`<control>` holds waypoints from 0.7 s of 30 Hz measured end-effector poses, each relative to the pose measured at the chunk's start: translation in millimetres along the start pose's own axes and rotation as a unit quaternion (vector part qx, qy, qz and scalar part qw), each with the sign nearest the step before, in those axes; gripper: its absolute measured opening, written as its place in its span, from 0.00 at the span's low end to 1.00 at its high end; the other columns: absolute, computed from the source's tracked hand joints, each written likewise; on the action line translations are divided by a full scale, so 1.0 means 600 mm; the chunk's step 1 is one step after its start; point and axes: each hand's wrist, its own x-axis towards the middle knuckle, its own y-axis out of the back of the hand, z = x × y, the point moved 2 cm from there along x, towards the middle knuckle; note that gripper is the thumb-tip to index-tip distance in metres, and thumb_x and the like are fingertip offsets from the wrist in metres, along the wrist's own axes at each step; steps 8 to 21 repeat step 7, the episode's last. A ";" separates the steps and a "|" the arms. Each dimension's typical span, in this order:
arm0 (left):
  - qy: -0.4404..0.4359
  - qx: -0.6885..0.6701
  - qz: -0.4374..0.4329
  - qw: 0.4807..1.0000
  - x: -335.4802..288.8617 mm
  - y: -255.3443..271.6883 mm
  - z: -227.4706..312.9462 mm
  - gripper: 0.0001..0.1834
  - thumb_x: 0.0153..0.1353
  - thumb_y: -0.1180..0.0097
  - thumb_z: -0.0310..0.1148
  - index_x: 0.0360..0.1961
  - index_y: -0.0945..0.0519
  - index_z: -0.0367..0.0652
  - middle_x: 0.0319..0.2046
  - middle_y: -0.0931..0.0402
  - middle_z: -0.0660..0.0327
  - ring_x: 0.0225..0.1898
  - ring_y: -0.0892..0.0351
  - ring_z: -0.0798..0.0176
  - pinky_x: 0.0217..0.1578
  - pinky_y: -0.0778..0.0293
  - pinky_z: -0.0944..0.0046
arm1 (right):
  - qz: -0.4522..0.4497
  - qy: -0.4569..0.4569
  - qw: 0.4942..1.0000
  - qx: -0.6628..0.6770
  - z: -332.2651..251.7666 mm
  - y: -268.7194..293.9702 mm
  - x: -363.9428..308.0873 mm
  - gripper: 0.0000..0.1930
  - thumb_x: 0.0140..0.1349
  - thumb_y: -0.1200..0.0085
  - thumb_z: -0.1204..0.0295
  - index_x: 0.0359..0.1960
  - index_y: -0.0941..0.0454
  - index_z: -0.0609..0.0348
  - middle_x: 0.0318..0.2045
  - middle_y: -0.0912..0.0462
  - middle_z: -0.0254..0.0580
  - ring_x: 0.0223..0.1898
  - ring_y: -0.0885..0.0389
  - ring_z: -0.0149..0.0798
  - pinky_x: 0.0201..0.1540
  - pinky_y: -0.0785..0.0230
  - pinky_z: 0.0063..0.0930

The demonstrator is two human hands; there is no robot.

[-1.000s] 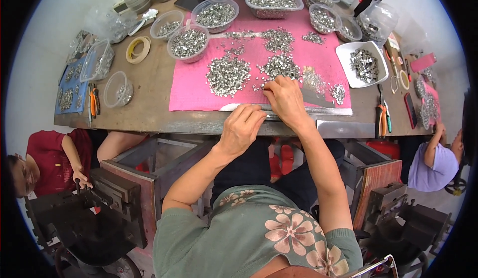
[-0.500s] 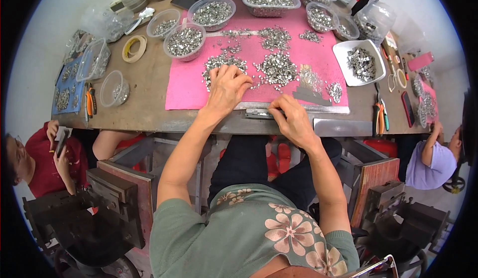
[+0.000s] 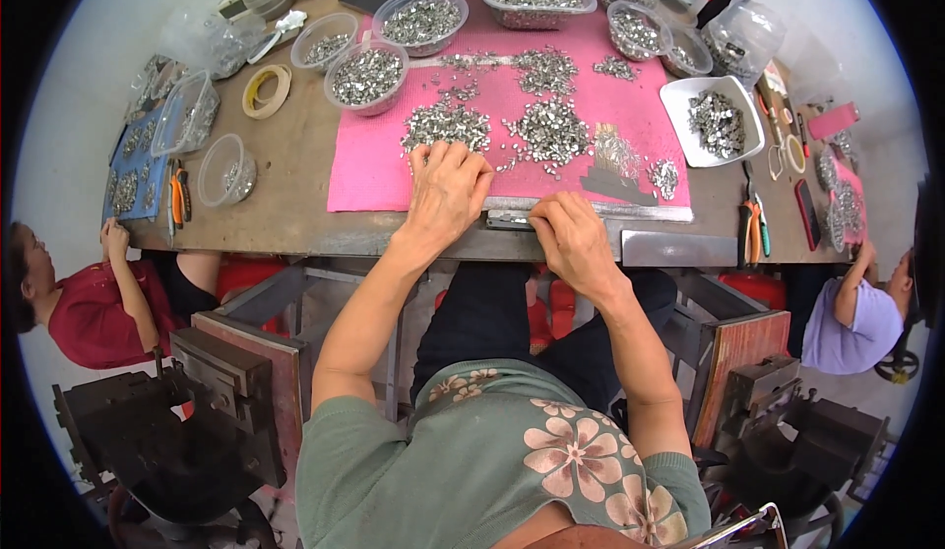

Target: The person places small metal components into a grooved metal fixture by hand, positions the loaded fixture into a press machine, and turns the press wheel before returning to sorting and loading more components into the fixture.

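My left hand is over the pink mat, fingers bent down at the near edge of a pile of small shiny metal pieces. The fingertips are hidden behind the knuckles, so whatever they pinch cannot be made out. At the table's front edge, my right hand closes its thumb and fingers on the right end of a narrow dark metal bar. Small bright pieces seem to lie along the bar's top. A second metal pile is right of my left hand.
Flat grey strips and thin slivers lie on the mat. Right are a white dish of pieces, pliers and a steel plate. Filled plastic tubs line the back. People sit at both sides.
My left hand has drawn back slightly toward me from the pile. My right hand stays at the bar. The person on the left has lowered a phone-like object and now reaches to the table.
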 end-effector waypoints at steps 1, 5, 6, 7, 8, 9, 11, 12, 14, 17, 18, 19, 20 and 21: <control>-0.001 -0.002 0.011 1.000 0.001 -0.003 0.000 0.03 0.59 0.33 0.30 0.34 0.16 0.48 0.32 0.25 0.65 0.41 0.27 0.59 0.51 0.40 0.52 | -0.004 -0.005 1.000 0.018 0.003 0.000 0.000 0.06 0.58 0.38 0.82 0.35 0.22 0.64 0.35 0.20 0.45 0.38 0.21 0.50 0.43 0.29 0.41; 0.003 -0.002 0.015 1.000 -0.001 -0.016 -0.003 0.04 0.60 0.33 0.30 0.36 0.15 0.49 0.32 0.25 0.65 0.41 0.26 0.59 0.51 0.40 0.52 | -0.009 -0.004 1.000 0.008 0.001 -0.002 0.000 0.06 0.58 0.38 0.82 0.36 0.22 0.63 0.35 0.20 0.45 0.38 0.20 0.50 0.44 0.29 0.40; 0.004 -0.001 0.014 1.000 -0.002 -0.015 -0.002 0.04 0.60 0.33 0.30 0.36 0.14 0.50 0.32 0.25 0.66 0.42 0.26 0.59 0.52 0.40 0.52 | -0.008 0.002 1.000 -0.013 -0.002 -0.003 0.000 0.06 0.58 0.38 0.82 0.36 0.22 0.63 0.35 0.20 0.45 0.38 0.20 0.50 0.44 0.28 0.40; 0.004 0.000 0.014 1.000 -0.002 -0.012 0.000 0.04 0.60 0.33 0.30 0.36 0.14 0.50 0.33 0.25 0.66 0.42 0.26 0.59 0.52 0.40 0.52 | -0.006 0.008 0.999 -0.035 -0.007 -0.004 0.001 0.06 0.58 0.38 0.82 0.36 0.21 0.63 0.35 0.20 0.45 0.39 0.20 0.50 0.45 0.28 0.40; 0.004 0.000 0.014 1.000 -0.002 -0.012 0.000 0.04 0.60 0.33 0.30 0.36 0.14 0.50 0.33 0.25 0.66 0.42 0.26 0.59 0.52 0.40 0.52 | -0.006 0.008 0.999 -0.035 -0.007 -0.004 0.001 0.06 0.58 0.38 0.82 0.36 0.21 0.63 0.35 0.20 0.45 0.39 0.20 0.50 0.45 0.28 0.40; 0.004 0.000 0.014 1.000 -0.002 -0.012 0.000 0.04 0.60 0.33 0.30 0.36 0.14 0.50 0.33 0.25 0.66 0.42 0.26 0.59 0.52 0.40 0.52 | -0.006 0.008 0.999 -0.035 -0.007 -0.004 0.001 0.06 0.58 0.38 0.82 0.36 0.21 0.63 0.35 0.20 0.45 0.39 0.20 0.50 0.45 0.28 0.40; 0.004 0.000 0.014 1.000 -0.002 -0.012 0.000 0.04 0.60 0.33 0.30 0.36 0.14 0.50 0.33 0.25 0.66 0.42 0.26 0.59 0.52 0.40 0.52 | -0.006 0.008 0.999 -0.035 -0.007 -0.004 0.001 0.06 0.58 0.38 0.82 0.36 0.21 0.63 0.35 0.20 0.45 0.39 0.20 0.50 0.45 0.28 0.40; 0.004 0.000 0.014 1.000 -0.002 -0.012 0.000 0.04 0.60 0.33 0.30 0.36 0.14 0.50 0.33 0.25 0.66 0.42 0.26 0.59 0.52 0.40 0.52 | -0.006 0.008 0.999 -0.035 -0.007 -0.004 0.001 0.06 0.58 0.38 0.82 0.36 0.21 0.63 0.35 0.20 0.45 0.39 0.20 0.50 0.45 0.28 0.40; 0.004 0.000 0.014 1.000 -0.002 -0.012 0.000 0.04 0.60 0.33 0.30 0.36 0.14 0.50 0.33 0.25 0.66 0.42 0.26 0.59 0.52 0.40 0.52 | -0.006 0.008 0.999 -0.035 -0.007 -0.004 0.001 0.06 0.58 0.38 0.82 0.36 0.21 0.63 0.35 0.20 0.45 0.39 0.20 0.50 0.45 0.28 0.40; 0.004 0.000 0.014 1.000 -0.002 -0.012 0.000 0.04 0.60 0.33 0.30 0.36 0.14 0.50 0.33 0.25 0.66 0.42 0.26 0.59 0.52 0.40 0.52 | -0.006 0.008 0.999 -0.035 -0.007 -0.004 0.001 0.06 0.58 0.38 0.82 0.36 0.21 0.63 0.35 0.20 0.45 0.39 0.20 0.50 0.45 0.28 0.40; 0.004 0.000 0.014 1.000 -0.002 -0.012 0.000 0.04 0.60 0.33 0.30 0.36 0.14 0.50 0.33 0.25 0.66 0.42 0.26 0.59 0.52 0.40 0.52 | -0.006 0.008 0.999 -0.035 -0.007 -0.004 0.001 0.06 0.58 0.38 0.82 0.36 0.21 0.63 0.35 0.20 0.45 0.39 0.20 0.50 0.45 0.28 0.40; 0.004 0.000 0.014 1.000 -0.002 -0.012 0.000 0.04 0.60 0.33 0.30 0.36 0.14 0.50 0.33 0.25 0.66 0.42 0.26 0.59 0.52 0.40 0.52 | -0.006 0.008 0.999 -0.035 -0.007 -0.004 0.001 0.06 0.58 0.38 0.82 0.36 0.21 0.63 0.35 0.20 0.45 0.39 0.20 0.50 0.45 0.28 0.40; 0.004 0.000 0.014 1.000 -0.002 -0.012 0.000 0.04 0.60 0.33 0.30 0.36 0.14 0.50 0.33 0.25 0.66 0.42 0.26 0.59 0.52 0.40 0.52 | -0.006 0.008 0.999 -0.035 -0.007 -0.004 0.001 0.06 0.58 0.38 0.82 0.36 0.21 0.63 0.35 0.20 0.45 0.39 0.20 0.50 0.45 0.28 0.40; 0.004 0.000 0.014 1.000 -0.002 -0.012 0.000 0.04 0.60 0.33 0.30 0.36 0.14 0.50 0.33 0.25 0.66 0.42 0.26 0.59 0.52 0.40 0.52 | -0.006 0.008 0.999 -0.035 -0.007 -0.004 0.001 0.06 0.58 0.38 0.82 0.36 0.21 0.63 0.35 0.20 0.45 0.39 0.20 0.50 0.45 0.28 0.40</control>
